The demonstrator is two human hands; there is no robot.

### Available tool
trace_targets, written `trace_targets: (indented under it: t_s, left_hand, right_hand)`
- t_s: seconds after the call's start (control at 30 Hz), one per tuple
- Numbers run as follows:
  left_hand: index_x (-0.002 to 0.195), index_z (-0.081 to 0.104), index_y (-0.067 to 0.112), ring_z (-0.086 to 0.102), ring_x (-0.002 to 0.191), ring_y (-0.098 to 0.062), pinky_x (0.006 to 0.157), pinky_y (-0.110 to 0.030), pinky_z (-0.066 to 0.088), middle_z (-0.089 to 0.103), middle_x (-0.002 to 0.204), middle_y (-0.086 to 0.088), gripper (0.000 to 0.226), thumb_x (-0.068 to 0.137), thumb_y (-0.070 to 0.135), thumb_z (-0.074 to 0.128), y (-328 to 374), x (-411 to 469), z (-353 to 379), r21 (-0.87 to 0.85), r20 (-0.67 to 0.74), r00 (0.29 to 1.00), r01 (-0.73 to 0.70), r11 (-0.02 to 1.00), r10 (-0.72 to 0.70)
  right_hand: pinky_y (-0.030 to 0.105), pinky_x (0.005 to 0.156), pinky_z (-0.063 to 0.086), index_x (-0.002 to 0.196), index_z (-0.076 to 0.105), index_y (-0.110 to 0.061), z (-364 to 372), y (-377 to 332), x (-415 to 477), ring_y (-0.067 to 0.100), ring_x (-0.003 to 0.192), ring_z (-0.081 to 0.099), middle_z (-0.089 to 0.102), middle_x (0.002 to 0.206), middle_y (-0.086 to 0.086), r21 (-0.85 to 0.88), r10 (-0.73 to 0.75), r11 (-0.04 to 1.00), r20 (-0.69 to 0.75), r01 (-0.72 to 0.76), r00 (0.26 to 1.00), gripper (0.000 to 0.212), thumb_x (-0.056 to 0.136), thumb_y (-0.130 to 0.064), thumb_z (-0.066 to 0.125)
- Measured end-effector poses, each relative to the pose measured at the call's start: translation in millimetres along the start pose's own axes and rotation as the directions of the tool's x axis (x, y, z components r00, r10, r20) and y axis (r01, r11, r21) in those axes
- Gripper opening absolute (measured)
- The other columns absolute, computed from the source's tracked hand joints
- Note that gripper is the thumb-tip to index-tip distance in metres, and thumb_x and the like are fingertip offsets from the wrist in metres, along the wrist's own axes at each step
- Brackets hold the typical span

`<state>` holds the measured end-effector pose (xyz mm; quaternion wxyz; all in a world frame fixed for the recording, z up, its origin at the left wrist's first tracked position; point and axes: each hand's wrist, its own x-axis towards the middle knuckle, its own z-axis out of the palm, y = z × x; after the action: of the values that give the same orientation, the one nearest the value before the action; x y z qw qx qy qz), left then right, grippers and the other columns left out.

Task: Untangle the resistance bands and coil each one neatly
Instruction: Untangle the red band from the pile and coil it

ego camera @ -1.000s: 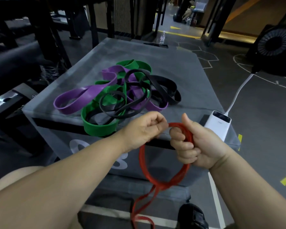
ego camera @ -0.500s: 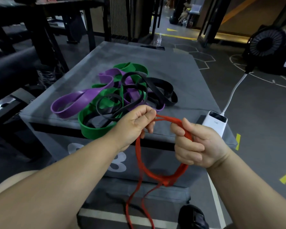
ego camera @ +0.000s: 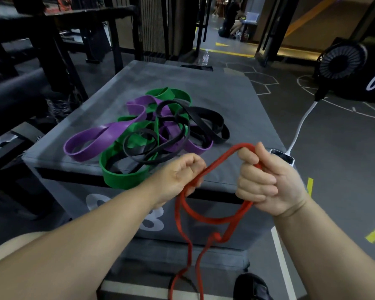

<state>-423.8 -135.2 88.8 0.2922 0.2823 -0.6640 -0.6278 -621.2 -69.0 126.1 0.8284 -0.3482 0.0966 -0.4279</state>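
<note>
Item: red band [ego camera: 223,158], off the counter [ego camera: 204,83] and held in front of its near edge. Your right hand [ego camera: 266,180] has its fingers closed round a gathered turn, with a hump of band standing above the fist, presumably as the core of the coil. Your left hand [ego camera: 182,174] has its fingers curled, pinching the strand that runs up to the right, likely to feed the next wrap. One loop sags between the hands. Below it sits a twist, then the tails drop toward the floor, uncoiled. Remaining stock: purple band [ego camera: 117,128], green band [ego camera: 121,176] and black bands [ego camera: 224,134], interlaced in one heap on the counter, awaiting separation.
</note>
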Motion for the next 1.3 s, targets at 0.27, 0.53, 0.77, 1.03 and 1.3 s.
trace_targets:
  t_s: [0.27, 0.53, 0.77, 1.03, 1.3]
  left_hand:
    - [0.104, 0.038, 0.026, 0.052, 0.073, -0.007, 0.071, -0.028, 0.047, 0.054, 0.096, 0.005, 0.053, 0.071, 0.038, 0.077, -37.6, -6.9, 15.9, 0.304, 0.229, 0.929, 0.215, 0.928, -0.290]
    - [0.089, 0.049, 0.023, 0.064, 0.083, -0.021, 0.078, -0.035, 0.052, 0.050, 0.097, -0.003, 0.011, 0.100, 0.020, 0.048, -56.1, -7.8, 30.6, 0.282, 0.130, 0.935, 0.284, 0.916, -0.330]
    - [0.129, 0.046, 0.026, 0.055, 0.086, -0.009, 0.085, -0.028, 0.049, 0.056, 0.097, 0.004, 0.027, 0.102, 0.023, 0.042, -58.4, -8.9, 33.2, 0.264, 0.098, 0.921, 0.341, 0.902, -0.377]
    - [0.091, 0.052, 0.014, 0.055, 0.057, -0.004, 0.046, -0.009, 0.039, 0.059, 0.069, 0.001, 0.011, 0.100, 0.016, 0.046, -57.6, -13.9, 37.8, 0.328, 0.047, 0.861, 0.465, 0.822, -0.506]
    - [0.103, 0.061, 0.031, 0.054, 0.081, -0.004, 0.070, -0.016, 0.040, 0.055, 0.088, 0.012, 0.011, 0.094, 0.034, 0.056, -30.5, -10.0, 38.6, 0.646, 0.048, 0.958, 0.185, 0.741, -0.281]
  right_hand:
    - [0.028, 0.068, 0.045, 0.122, 0.050, -0.002, 7.8, -19.1, -5.2, 0.018, 0.069, 0.048, 0.050, 0.081, 0.006, 0.022, -0.288, 0.950, -0.320, 0.311, 0.903, 0.027, 0.096, -0.004, 0.045]
    - [0.047, 0.078, 0.057, 0.109, 0.065, -0.036, 12.1, -25.1, -12.2, 0.005, 0.055, 0.053, 0.045, 0.060, -0.009, -0.153, -0.501, 0.863, -0.397, 0.482, 0.769, 0.027, 0.097, -0.041, 0.040]
    - [0.014, 0.044, 0.029, 0.103, 0.064, -0.029, 20.4, -26.6, -5.0, 0.004, 0.047, 0.021, 0.026, 0.062, -0.008, -0.197, -0.565, 0.815, -0.480, 0.545, 0.671, 0.026, 0.091, -0.044, 0.046]
    - [0.018, 0.050, 0.043, 0.084, 0.056, -0.018, 14.9, -28.2, -1.2, 0.006, 0.048, 0.038, 0.042, 0.060, -0.007, -0.222, -0.610, 0.723, -0.649, 0.654, 0.454, 0.026, 0.102, -0.034, 0.044]
    - [0.025, 0.052, 0.038, 0.106, 0.056, -0.027, 16.8, -17.5, 4.3, 0.011, 0.051, 0.026, 0.032, 0.061, -0.003, -0.447, -0.626, 0.764, -0.689, 0.466, 0.365, 0.021, 0.102, -0.042, 0.041]
